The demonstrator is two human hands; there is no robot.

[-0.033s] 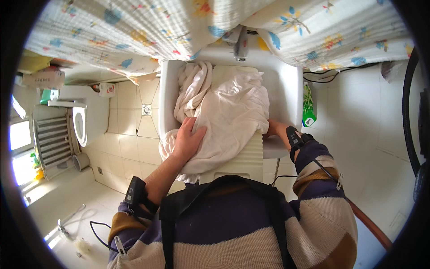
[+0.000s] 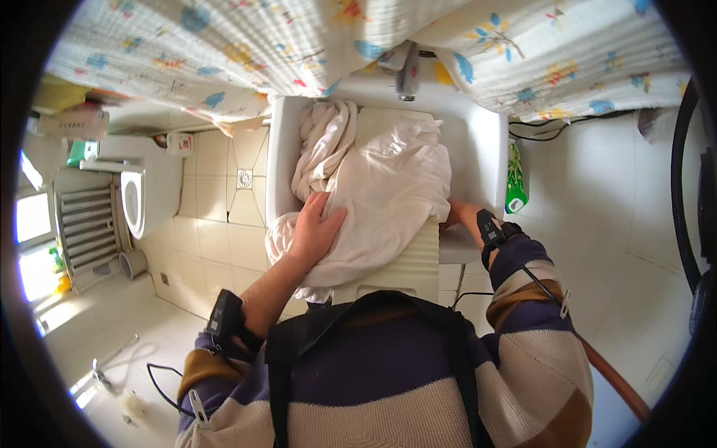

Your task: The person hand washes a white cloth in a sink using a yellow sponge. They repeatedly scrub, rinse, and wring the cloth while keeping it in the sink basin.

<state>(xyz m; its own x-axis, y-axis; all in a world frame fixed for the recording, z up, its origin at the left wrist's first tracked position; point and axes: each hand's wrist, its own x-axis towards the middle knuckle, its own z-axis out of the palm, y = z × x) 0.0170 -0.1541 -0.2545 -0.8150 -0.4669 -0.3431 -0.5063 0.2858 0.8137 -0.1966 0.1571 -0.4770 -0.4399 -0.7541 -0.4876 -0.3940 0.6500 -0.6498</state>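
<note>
A large, off-white piece of fabric, crumpled and perhaps a garment, lies over a cream ridged washboard. The board slants out of a white sink toward my body. My left hand rests on the fabric's left part, thumb and fingers apart, palm down. A twisted roll of the same pale fabric is bunched beyond it, against the sink's left wall. At the right edge of the fabric is my right hand; its fingers are hidden beneath the cloth, so their grip does not show.
A faucet juts over the sink's far side, below a patterned curtain. A green packet stands right of the sink. To the left are a floor drain, a toilet and a grey bin.
</note>
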